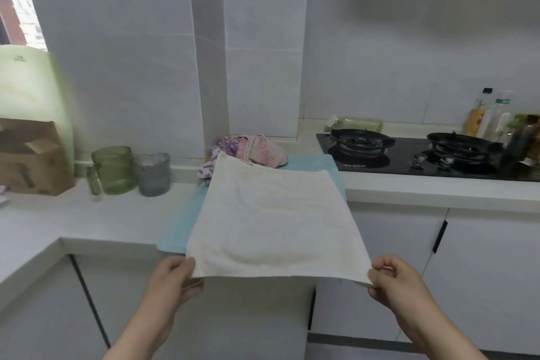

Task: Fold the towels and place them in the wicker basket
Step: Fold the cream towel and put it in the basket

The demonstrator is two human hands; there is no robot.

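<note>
A cream towel is spread flat over a light blue mat on the white counter, its near edge hanging out past the counter front. My left hand pinches the towel's near left corner. My right hand pinches the near right corner. Behind the cream towel lies a heap of crumpled towels, one purple patterned and one pink. No wicker basket is in view.
A green jar and a grey jar stand left of the mat, beside a cardboard box. A black gas hob lies to the right, with bottles behind it. White cabinet doors run below the counter.
</note>
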